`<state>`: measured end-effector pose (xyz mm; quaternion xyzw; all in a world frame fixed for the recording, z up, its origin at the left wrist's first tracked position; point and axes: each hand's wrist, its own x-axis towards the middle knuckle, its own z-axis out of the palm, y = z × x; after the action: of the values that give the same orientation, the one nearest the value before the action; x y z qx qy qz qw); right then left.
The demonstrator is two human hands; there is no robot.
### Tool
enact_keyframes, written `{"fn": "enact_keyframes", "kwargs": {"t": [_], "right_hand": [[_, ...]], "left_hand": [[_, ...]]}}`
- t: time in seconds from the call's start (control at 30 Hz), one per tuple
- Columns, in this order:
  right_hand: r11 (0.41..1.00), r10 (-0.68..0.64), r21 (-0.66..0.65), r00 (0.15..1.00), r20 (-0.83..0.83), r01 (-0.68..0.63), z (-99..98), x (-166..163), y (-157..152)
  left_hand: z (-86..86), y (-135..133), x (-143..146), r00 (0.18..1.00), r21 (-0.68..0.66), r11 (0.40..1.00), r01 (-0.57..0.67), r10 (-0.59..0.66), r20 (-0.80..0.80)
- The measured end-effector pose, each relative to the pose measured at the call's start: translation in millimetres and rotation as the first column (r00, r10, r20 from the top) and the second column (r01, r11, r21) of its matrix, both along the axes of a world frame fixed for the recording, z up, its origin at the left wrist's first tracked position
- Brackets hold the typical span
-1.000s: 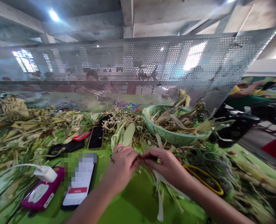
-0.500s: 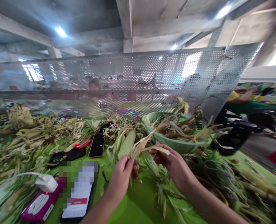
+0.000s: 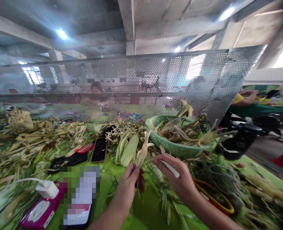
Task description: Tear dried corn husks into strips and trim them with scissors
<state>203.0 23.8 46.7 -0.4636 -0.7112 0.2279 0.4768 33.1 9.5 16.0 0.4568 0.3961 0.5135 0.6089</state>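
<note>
Between the thumb and fingers of my left hand [image 3: 131,182] is the base of a dried corn husk bundle [image 3: 142,152], its pale tips pointing up. My right hand [image 3: 173,171] is closed beside it, pinching a thin husk strip [image 3: 149,160] that runs across from the bundle. A pale flat strip [image 3: 170,169] lies over the back of my right fingers. Just behind my left hand, broad green-yellow husks [image 3: 130,150] lie on the green tabletop [image 3: 145,214].
A green plastic basket [image 3: 179,149] of dry husks stands at the back right. Yellow-handled scissors [image 3: 218,195] lie near my right forearm. To the left are a dark phone [image 3: 99,149], a red cutter [image 3: 85,147], a lit phone [image 3: 80,198] and a purple power strip [image 3: 39,207].
The husk bundle now stands more upright in my left hand. My right hand has turned and lowered slightly, drawing a thin strip sideways. The yellow scissor handle shows more.
</note>
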Motion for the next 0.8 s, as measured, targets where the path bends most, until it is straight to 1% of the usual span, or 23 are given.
{"fn": "enact_keyframes", "kwargs": {"t": [0.07,0.1,0.17,0.2,0.27,0.3,0.37,0.43,0.47,0.5,0.53,0.6,0.63,0.67,0.7,0.73,0.8], "right_hand": [[0.987,0.051,0.143,0.985,0.165,-0.076,5.5,-1,-7],[0.967,0.08,0.216,0.962,0.26,-0.139,7.8,-3,-11],[0.899,0.12,0.322,0.875,0.47,-0.297,10.3,-7,-19],[0.861,0.126,0.346,0.816,0.564,-0.373,10.4,-10,-23],[0.805,0.125,0.349,0.711,0.692,-0.481,8.9,-16,-30],[0.793,0.117,0.342,0.677,0.726,-0.504,7.5,-20,-33],[0.788,0.102,0.325,0.632,0.768,-0.522,3.9,-25,-36],[0.805,0.118,0.291,0.621,0.775,-0.516,-0.1,-27,-34],[0.823,0.143,0.266,0.637,0.758,-0.502,-2.1,-27,-32],[0.845,0.172,0.243,0.672,0.721,-0.477,-3.8,-25,-28],[0.875,0.193,0.22,0.726,0.66,-0.432,-5.1,-23,-23],[0.949,0.178,0.15,0.863,0.472,-0.278,-5.5,-17,-14],[0.978,0.148,0.086,0.922,0.357,-0.191,-4.4,-13,-9],[0.992,0.119,0.008,0.965,0.233,-0.125,-2.5,-11,-5],[0.992,0.109,-0.073,0.989,0.105,-0.101,0.2,-8,-2],[0.984,0.111,-0.14,0.994,-0.02,-0.113,3.2,-7,0],[0.964,0.125,-0.204,0.967,-0.221,-0.171,8.7,-6,3]], "left_hand": [[-2.0,3,-1,0.989,-0.079,0.994,-0.069,0.079,0.125],[-2.4,4,-1,0.976,-0.126,0.988,-0.09,0.112,0.186],[-1.4,5,-2,0.949,-0.201,0.973,-0.113,0.166,0.27],[-0.1,6,-3,0.938,-0.217,0.969,-0.122,0.184,0.293],[3.0,6,-3,0.931,-0.207,0.97,-0.125,0.187,0.312],[4.4,6,-4,0.932,-0.194,0.973,-0.123,0.181,0.314],[5.8,7,-5,0.939,-0.163,0.981,-0.104,0.151,0.308],[5.3,8,-8,0.952,-0.137,0.987,-0.081,0.117,0.283],[4.6,9,-9,0.957,-0.128,0.989,-0.071,0.103,0.27],[3.9,10,-11,0.963,-0.122,0.991,-0.063,0.093,0.254],[3.4,10,-12,0.969,-0.114,0.992,-0.06,0.085,0.234],[3.4,11,-14,0.982,-0.089,0.994,-0.065,0.08,0.173],[3.8,11,-15,0.988,-0.07,0.995,-0.067,0.075,0.133],[4.4,10,-14,0.994,-0.048,0.997,-0.059,0.063,0.089],[5.0,10,-14,0.998,-0.028,0.999,-0.039,0.041,0.044],[5.5,9,-13,1.0,-0.013,1.0,-0.009,0.009,-0.001],[5.9,7,-10,0.995,0.006,0.998,0.063,-0.063,-0.082]]}}
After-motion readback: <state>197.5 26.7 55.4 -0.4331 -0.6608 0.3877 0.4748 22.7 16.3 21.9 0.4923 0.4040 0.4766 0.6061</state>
